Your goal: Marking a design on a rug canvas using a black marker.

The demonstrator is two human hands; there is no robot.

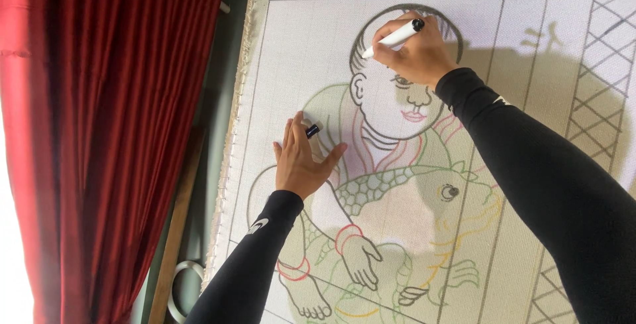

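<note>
While the left hand [301, 165] is pressed flat, fingers extended, against the white canvas [298, 52] with a black cap [313, 130] pinched between fingertips, a white marker [393, 38] is gripped by the raised right hand [414, 52], tip set on the drawn head outline.

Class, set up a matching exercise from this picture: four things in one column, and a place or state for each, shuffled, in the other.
1. white marker
2. black marker cap
3. red curtain
4. drawn fish

a. hangs left of the cloth
b. between the left hand's fingers
c. in the right hand, tip on the head outline
d. below the drawn child's face

Pairs: 1-c, 2-b, 3-a, 4-d
</note>
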